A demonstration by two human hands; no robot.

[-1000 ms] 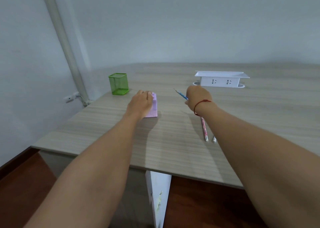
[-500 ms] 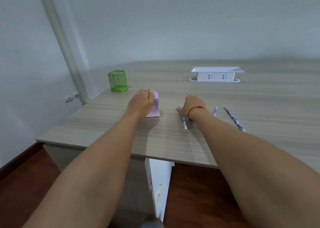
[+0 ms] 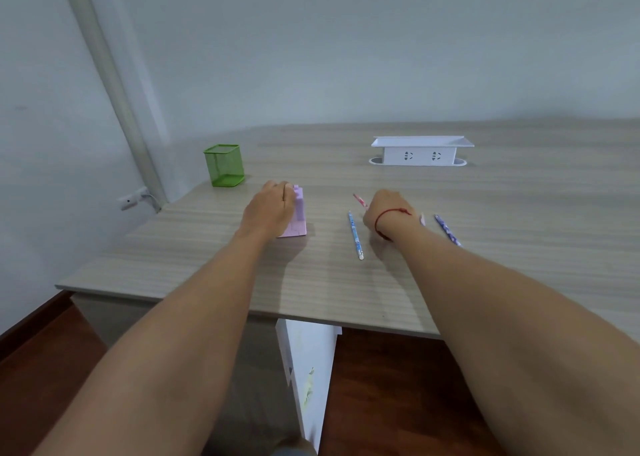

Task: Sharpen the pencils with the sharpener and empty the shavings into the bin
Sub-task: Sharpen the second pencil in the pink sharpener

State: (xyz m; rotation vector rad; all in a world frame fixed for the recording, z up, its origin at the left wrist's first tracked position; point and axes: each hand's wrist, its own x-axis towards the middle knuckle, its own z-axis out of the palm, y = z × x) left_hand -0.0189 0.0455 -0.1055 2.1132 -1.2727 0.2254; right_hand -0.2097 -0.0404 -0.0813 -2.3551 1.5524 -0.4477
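Left hand [image 3: 272, 209] clamped over the pink sharpener [image 3: 298, 218], palm on top, fingers wrapped round its far side, pinning it to the wooden desk [image 3: 207, 265]. Right hand [image 3: 386, 209] curled shut on a red-patterned pencil [image 3: 360, 201] — only the tip end shows, poking out up and to the left, toward the sharpener; what looks like its pale rear end peeps out just past the wrist, though too small to be sure. Red string bracelet [image 3: 391, 213] on that wrist.

Held pencil lying to the right of the sharpener, apart from it, long axis slanting roughly at the sharpener's right face, so probably only a short slide leftward needed to meet the hole — whose exact place cannot be made out from here. Right hand plainly the nearer for feeding.

Blue pencil [image 3: 355, 235] flat on the desk between the two hands, pointing away. Purple pencil [image 3: 446, 229] flat just right of the right forearm. Green mesh bin [image 3: 224, 165] upright beyond the left hand, near the desk's far left corner. White socket box [image 3: 420, 151] farther back.
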